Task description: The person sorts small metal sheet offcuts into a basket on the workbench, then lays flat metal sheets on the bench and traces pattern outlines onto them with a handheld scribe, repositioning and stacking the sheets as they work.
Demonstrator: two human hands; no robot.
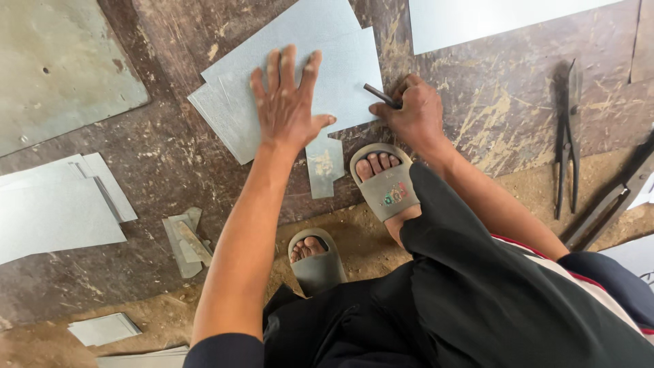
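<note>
From the head view we are pressing our left hand (289, 102) flat, fingers spread apart, on a stack of grey metal sheets (340, 68) lying on the scratched floor board (170, 163). Our right hand (412, 112) is resting just beside the sheets' right edge, fingers clamped together around a dark marking tool (380, 95) whose tip is touching the sheet. Well right of those fingers, tin snips (569, 136) are lying.
</note>
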